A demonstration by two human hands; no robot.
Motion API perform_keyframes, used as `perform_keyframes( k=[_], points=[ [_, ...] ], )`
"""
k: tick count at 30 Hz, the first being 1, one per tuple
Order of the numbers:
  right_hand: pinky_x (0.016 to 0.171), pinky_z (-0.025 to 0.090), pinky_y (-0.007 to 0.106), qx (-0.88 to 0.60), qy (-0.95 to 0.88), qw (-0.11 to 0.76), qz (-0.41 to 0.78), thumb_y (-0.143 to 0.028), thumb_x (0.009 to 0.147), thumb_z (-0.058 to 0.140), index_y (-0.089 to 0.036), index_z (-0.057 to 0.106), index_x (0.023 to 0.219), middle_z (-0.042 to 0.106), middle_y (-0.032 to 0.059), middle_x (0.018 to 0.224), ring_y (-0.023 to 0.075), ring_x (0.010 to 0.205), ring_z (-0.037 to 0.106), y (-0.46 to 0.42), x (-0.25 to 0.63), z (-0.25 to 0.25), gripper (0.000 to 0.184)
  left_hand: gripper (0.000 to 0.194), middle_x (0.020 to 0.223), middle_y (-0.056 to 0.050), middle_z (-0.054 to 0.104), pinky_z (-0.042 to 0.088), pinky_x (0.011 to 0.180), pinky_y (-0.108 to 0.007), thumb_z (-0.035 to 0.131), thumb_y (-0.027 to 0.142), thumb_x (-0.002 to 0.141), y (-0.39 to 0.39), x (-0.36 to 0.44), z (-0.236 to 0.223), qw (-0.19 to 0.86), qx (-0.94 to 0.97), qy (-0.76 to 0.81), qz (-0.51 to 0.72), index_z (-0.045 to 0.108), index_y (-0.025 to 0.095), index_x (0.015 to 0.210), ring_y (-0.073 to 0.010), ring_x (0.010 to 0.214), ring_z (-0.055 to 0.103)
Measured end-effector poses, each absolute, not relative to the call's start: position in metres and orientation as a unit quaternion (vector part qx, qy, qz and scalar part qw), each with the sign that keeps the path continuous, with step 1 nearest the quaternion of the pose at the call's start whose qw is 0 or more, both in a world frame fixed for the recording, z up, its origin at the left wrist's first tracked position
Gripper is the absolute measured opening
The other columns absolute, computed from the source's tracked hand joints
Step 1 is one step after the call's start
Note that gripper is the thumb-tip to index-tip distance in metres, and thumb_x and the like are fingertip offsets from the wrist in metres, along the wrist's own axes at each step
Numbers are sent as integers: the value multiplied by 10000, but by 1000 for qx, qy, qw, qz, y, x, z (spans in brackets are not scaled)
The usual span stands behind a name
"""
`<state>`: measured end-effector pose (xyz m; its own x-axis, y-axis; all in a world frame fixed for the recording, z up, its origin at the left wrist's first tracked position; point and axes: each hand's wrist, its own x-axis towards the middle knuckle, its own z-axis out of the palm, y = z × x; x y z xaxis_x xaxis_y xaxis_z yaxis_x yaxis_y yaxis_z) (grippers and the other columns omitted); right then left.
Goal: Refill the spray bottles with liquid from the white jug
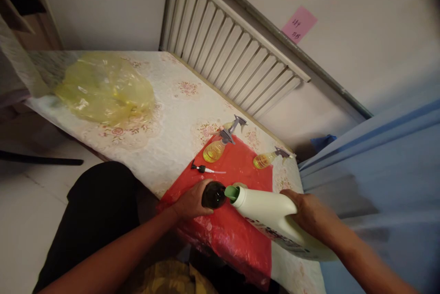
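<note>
My left hand [193, 198] is wrapped round a dark bottle [213, 196] whose pump top is off. My right hand [307, 214] grips the handle of a large pale green jug [266, 211], tilted on its side. The jug's green spout [232, 193] meets the dark bottle's mouth; I cannot tell whether liquid is flowing. Beyond the bottle, a black-and-white pump head [203, 168] with a clear tube lies on a red plastic sheet [240, 239]. Spray bottles with yellow liquid stand near, one spray bottle [213, 151] in the middle and another spray bottle [264, 160] to the right.
A flowered cloth covers the table [172, 115]. A yellow plastic bag [106, 88] lies at its far left. Behind stands a white radiator [223, 42] against the wall, and a blue curtain [388, 184] hangs along the right side.
</note>
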<state>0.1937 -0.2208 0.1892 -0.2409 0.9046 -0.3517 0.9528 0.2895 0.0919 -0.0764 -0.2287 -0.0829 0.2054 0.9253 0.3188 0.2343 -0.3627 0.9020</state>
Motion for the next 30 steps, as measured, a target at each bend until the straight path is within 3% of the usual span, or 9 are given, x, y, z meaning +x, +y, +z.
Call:
perform_keyframes(
  k=[30],
  points=[
    [596, 392, 229, 586, 789, 175, -60, -111, 755, 501, -251, 656, 997, 739, 31, 804, 182, 743, 697, -220, 194, 190, 320, 877, 1318, -90, 567, 473, 1034, -485, 806, 196, 580, -229, -77, -80, 370, 682, 419, 472, 396, 243, 1353, -319, 1207, 561]
  ],
)
